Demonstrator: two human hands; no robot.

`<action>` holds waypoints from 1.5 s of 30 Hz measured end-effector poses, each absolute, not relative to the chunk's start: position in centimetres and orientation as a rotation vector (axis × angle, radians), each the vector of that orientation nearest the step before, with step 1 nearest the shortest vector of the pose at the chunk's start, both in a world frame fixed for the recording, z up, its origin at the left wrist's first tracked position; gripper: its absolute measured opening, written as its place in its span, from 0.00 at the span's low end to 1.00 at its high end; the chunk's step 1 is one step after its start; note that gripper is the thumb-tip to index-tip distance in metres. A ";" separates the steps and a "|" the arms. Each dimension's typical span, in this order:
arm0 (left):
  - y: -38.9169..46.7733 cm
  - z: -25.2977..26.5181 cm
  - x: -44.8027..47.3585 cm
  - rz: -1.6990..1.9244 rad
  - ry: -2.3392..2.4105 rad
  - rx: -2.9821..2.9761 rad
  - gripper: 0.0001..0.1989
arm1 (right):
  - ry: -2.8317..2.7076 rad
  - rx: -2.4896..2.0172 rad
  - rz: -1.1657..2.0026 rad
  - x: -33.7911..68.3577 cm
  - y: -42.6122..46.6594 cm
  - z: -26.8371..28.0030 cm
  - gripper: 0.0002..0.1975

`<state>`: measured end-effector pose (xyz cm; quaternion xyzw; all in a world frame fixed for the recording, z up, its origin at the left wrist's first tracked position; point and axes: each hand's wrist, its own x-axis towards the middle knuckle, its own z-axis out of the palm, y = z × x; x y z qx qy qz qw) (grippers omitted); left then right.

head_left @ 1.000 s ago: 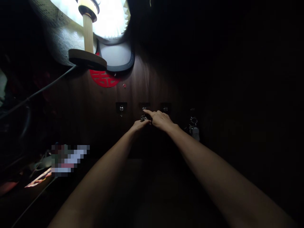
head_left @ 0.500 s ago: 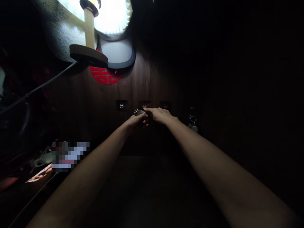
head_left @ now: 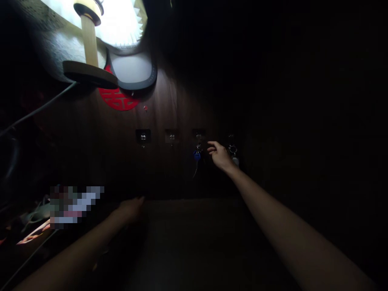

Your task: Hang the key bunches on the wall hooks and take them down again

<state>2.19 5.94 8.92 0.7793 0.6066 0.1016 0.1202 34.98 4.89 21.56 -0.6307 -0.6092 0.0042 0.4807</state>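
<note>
My right hand (head_left: 222, 157) is open, fingers apart and half bent, just right of a hanging key bunch with a blue tag (head_left: 197, 155). It does not touch the bunch. That bunch hangs from the third adhesive hook (head_left: 199, 135) in a row on a dark wood surface. Behind my right hand, a second bunch with a metal ring (head_left: 233, 149) and a pale round tag (head_left: 235, 161) hangs at the right. My left hand (head_left: 131, 208) is low on the left, dark and blurred; whether it holds anything is hidden. Nothing hangs from the second hook (head_left: 172, 136) or the leftmost hook (head_left: 143, 136).
At upper left, a bright lamp (head_left: 121, 24) with a wooden stem and round base (head_left: 87, 74) trails a cable (head_left: 39, 108). Beside it are a grey-white cap-like object (head_left: 131, 70) and a red round paper-cut (head_left: 119, 100). Papers and clutter (head_left: 38, 214) lie lower left.
My left hand has dropped down and left from the second hook, where it held a small metallic thing. My right hand has moved off that hook, rightward and slightly down. The view has shifted right.
</note>
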 end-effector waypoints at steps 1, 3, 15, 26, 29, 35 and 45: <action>6.2 10.7 3.9 0.392 1.716 2.322 0.31 | -1.454 -1.548 0.109 35.1 5.2 21.1 0.27; 7.0 13.9 8.3 0.649 1.466 2.309 0.33 | -1.423 -1.555 0.278 35.0 5.9 20.4 0.27; 9.5 19.5 25.6 1.235 0.943 1.373 0.17 | -1.693 -1.565 0.240 34.6 4.5 20.2 0.21; 9.2 20.3 24.4 1.232 0.924 1.319 0.13 | -1.879 -1.857 -0.407 35.2 4.1 24.5 0.27; 9.3 20.8 24.5 1.209 0.930 1.317 0.14 | -1.903 -1.913 -0.478 35.1 4.2 24.3 0.27; 9.1 21.3 24.9 1.167 0.904 1.285 0.13 | -1.905 -1.874 -0.528 35.0 4.0 24.0 0.27; 8.5 23.5 24.2 1.214 0.733 1.238 0.09 | -1.907 -1.972 -0.376 34.3 3.9 25.7 0.26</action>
